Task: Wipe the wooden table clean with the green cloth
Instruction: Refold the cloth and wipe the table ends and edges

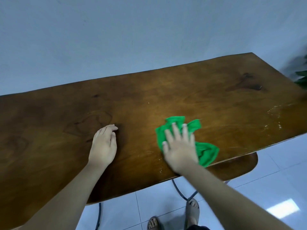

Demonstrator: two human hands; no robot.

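Fingers [174, 130] spread flat press green cloth [206, 150] on wooden table [182, 90]; left hand [103, 145] rests open.

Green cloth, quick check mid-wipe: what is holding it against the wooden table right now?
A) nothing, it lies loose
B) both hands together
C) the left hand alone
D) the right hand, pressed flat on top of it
D: the right hand lies spread flat on the green cloth near the near edge of the wooden table, while the left hand rests on bare wood apart from it.
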